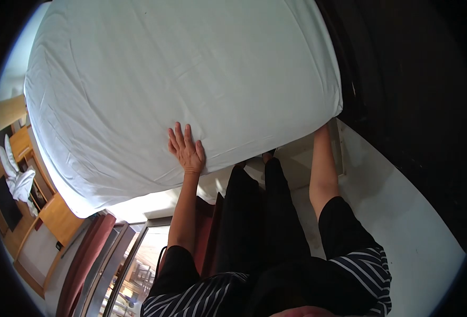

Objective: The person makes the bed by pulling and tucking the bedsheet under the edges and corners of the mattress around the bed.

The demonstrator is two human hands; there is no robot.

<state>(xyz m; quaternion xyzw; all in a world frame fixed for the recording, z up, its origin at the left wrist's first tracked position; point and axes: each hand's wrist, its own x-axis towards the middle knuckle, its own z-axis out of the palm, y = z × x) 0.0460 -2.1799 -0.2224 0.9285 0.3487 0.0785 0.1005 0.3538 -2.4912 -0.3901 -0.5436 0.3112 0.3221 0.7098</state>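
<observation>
A mattress covered with a white fitted sheet (191, 74) fills the upper middle of the head view, creased along its left side. My left hand (187, 152) lies flat on top of the sheet near the close edge, fingers stretched out and slightly spread, holding nothing. On the right, my right forearm (324, 164) reaches to the mattress's near right corner (332, 113). My right hand is hidden beneath that corner, so its fingers and anything in them cannot be seen.
My legs (260, 211) stand close against the bed. A pale wall (397, 211) is at the right. Lower left are a red curtain (88, 259) and a glass door (138, 264). Wooden furniture (62, 216) with white cloth (21, 185) is farther left. A dark reddish piece (207, 227) stands beside my legs.
</observation>
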